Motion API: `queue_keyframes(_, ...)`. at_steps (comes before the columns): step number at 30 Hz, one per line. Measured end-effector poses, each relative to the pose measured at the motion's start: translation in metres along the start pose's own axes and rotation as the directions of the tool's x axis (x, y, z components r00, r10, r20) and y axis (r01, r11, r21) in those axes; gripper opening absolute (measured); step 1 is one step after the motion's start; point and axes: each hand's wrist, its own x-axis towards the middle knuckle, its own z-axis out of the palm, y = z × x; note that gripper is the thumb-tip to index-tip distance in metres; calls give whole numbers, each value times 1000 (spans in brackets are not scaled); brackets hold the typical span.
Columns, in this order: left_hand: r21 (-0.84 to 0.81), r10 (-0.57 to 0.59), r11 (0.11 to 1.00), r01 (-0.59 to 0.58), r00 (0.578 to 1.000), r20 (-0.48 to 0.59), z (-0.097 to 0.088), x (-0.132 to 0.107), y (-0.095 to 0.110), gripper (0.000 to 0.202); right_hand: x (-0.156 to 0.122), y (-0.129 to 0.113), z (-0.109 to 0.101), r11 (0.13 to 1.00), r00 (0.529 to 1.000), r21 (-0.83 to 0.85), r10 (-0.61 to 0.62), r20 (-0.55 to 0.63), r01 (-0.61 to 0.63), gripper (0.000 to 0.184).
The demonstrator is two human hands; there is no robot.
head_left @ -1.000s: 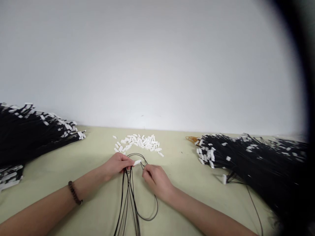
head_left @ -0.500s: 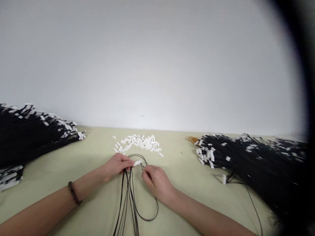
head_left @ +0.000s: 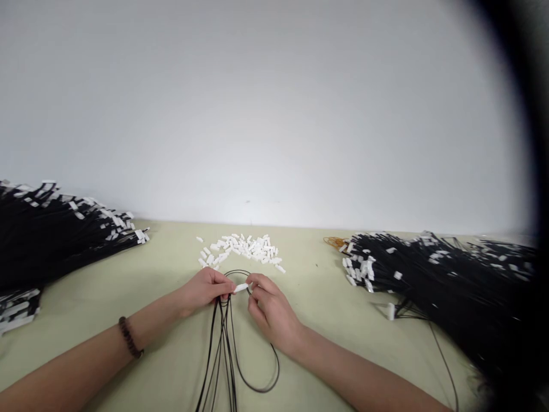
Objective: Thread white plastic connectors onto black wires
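Note:
My left hand (head_left: 213, 286) pinches a small white connector housing (head_left: 241, 288) by its left end, with several thin black wires (head_left: 223, 343) hanging below the fingers. My right hand (head_left: 268, 306) is at the connector's right end, its index finger stretched to touch that end. Between its thumb and fingers runs a black wire close to the connector; the exact grip is partly hidden. One wire loops down beneath my right hand, and another arcs above between both hands.
Loose white connectors (head_left: 249, 247) lie in a pile behind my hands. Big bundles of black wires with white ends lie at left (head_left: 51, 234) and right (head_left: 429, 280). Orange-brown ties (head_left: 335, 243) lie beside the right bundle. A pale wall (head_left: 274, 114) stands behind the green table (head_left: 309, 280).
My right index finger has lifted and stretched left onto the connector's end. The wire loop below my right hand hangs slightly lower and wider. My left hand keeps its pinch.

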Motion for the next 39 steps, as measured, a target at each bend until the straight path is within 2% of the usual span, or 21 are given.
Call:
queue_keyframes(10,-12,-2,1000,2,1000,8,1,-2,1,36,0,2,3,999,1000,41,-4,8,3,16)
queue_keyframes(15,-105,-5,994,-5,996,-92,0,2,1,36,-3,3,2,994,994,98,60,-87,-52,18)
queue_keyframes(18,-202,-4,979,-31,986,-168,-10,4,8,34,-5,8,3,976,979,192,132,-155,-102,19)
queue_keyframes(20,-249,22,965,-77,976,-215,-22,2,17,31,-5,14,4,942,968,299,205,-148,-154,20)
queue_keyframes(21,-268,49,957,-111,973,-228,-28,0,23,29,-4,18,5,910,967,370,237,-96,-186,21)
queue_keyframes(23,-302,140,931,-203,966,-219,-37,-8,36,24,-3,23,6,805,960,527,257,106,-274,24)
queue_keyframes(25,-313,250,905,-287,956,-152,-42,-18,50,22,-1,27,6,670,925,642,209,317,-372,29)
queue_keyframes(26,-298,291,904,-305,952,-90,-42,-22,56,22,0,29,5,606,904,680,183,385,-413,30)
queue_keyframes(28,-226,325,925,-304,944,60,-38,-30,65,24,3,31,2,491,878,735,164,450,-468,30)
queue_keyframes(30,-117,296,954,-278,935,194,-30,-35,71,25,7,35,-4,368,865,785,165,473,-499,29)
queue_keyframes(32,-11,243,968,-250,928,283,-22,-35,71,26,11,41,-13,246,856,821,184,483,-515,29)
queue_keyframes(34,68,183,974,-216,928,324,-14,-32,65,27,16,47,-23,196,848,827,195,493,-527,33)
queue_keyframes(35,103,156,975,-197,935,319,-11,-28,59,28,18,48,-27,216,845,819,206,494,-532,36)
queue_keyframes(36,132,129,976,-174,947,294,-8,-25,52,28,19,48,-32,278,846,800,225,484,-532,39)
queue_keyframes(38,186,83,975,-118,979,185,-4,-17,36,28,20,43,-37,521,873,701,289,392,-487,40)
queue_keyframes(39,197,63,976,-88,989,131,-2,-13,28,29,19,37,-38,666,901,608,318,294,-433,39)
